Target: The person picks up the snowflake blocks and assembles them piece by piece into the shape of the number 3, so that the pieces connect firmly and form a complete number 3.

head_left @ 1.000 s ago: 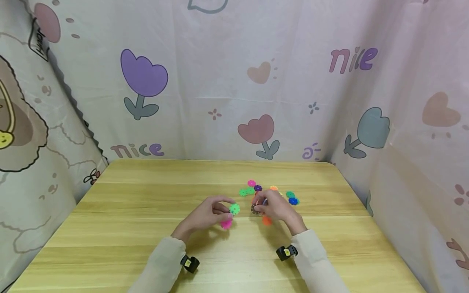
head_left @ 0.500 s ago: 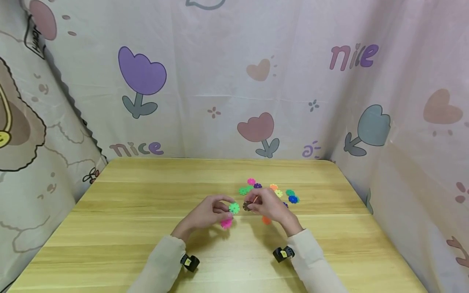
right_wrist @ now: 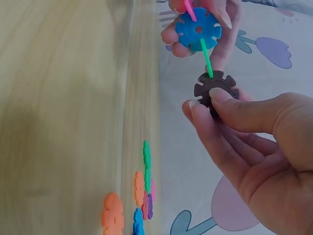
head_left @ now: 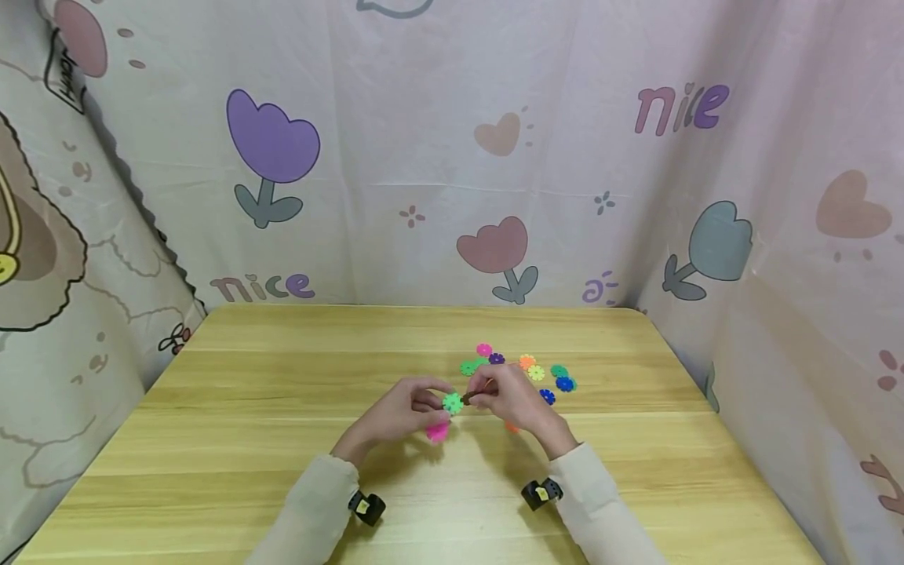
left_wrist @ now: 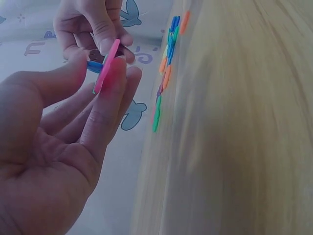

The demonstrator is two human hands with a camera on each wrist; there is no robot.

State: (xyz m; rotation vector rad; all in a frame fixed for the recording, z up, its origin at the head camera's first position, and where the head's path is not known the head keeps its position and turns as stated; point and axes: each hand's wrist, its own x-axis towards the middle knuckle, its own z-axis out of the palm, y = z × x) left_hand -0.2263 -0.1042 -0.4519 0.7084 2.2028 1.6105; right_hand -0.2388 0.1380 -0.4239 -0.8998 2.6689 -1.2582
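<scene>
My left hand [head_left: 391, 412] pinches a small chain of notched plastic discs between thumb and fingers. In the right wrist view the chain shows as a pink disc [right_wrist: 190, 10], a blue disc [right_wrist: 204, 30] and a green disc [right_wrist: 206, 56], slotted together at angles. A brown disc [right_wrist: 215, 90] is pinched between the thumb and fingers of my right hand [head_left: 515, 400]. Its notched edge meets the lower end of the green disc. From the left wrist, the pink disc [left_wrist: 106, 68] hides most of the green one. Both hands are held above the table.
Loose discs lie on the wooden table [head_left: 282, 361] beyond and beside the right hand. Among them are a pink disc [head_left: 483, 350], a yellow disc [head_left: 536, 373] and a blue disc [head_left: 547, 397]. A printed curtain [head_left: 395, 141] hangs behind the table.
My right hand has moved left with the brown disc, bringing it to the green disc and turning it edge-on to the head view. The left hand has stayed almost still.
</scene>
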